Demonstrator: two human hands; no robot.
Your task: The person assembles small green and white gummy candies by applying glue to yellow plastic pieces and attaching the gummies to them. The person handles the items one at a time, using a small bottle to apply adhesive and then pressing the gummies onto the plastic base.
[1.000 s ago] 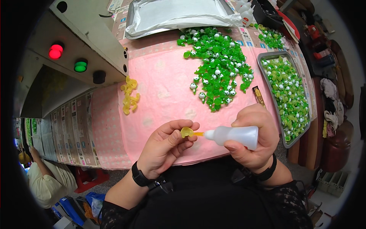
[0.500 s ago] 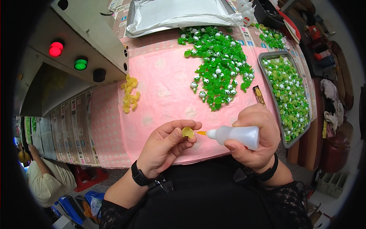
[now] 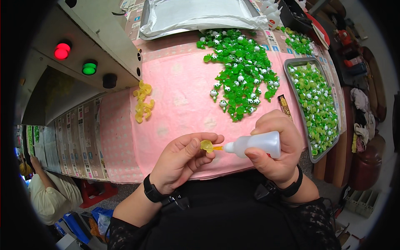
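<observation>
Between thumb and fingers, my left hand (image 3: 179,157) pinches a small translucent yellow cup-shaped piece (image 3: 206,146). My right hand (image 3: 281,152) is wrapped round a white squeeze bottle (image 3: 256,144), tipped on its side with its orange-yellow nozzle (image 3: 218,148) pointing left. The nozzle's tip meets the edge of the yellow piece; whether anything flows from it is too small to tell. Several like yellow pieces (image 3: 143,101) lie on the pink cloth (image 3: 175,100) to the left. Beyond my hands spreads a pile of green pieces with white eyeballs (image 3: 241,71).
On the right stands a metal tray (image 3: 287,68) full of green and white pieces. A paper-lined tray (image 3: 200,14) sits at the back. A machine (image 3: 100,37) with red and green lights rises at the left. A small dark packet (image 3: 284,105) lies near the right tray.
The bottle has moved slightly left, bringing its nozzle up to the yellow piece. My left hand keeps its pinch and has barely shifted.
</observation>
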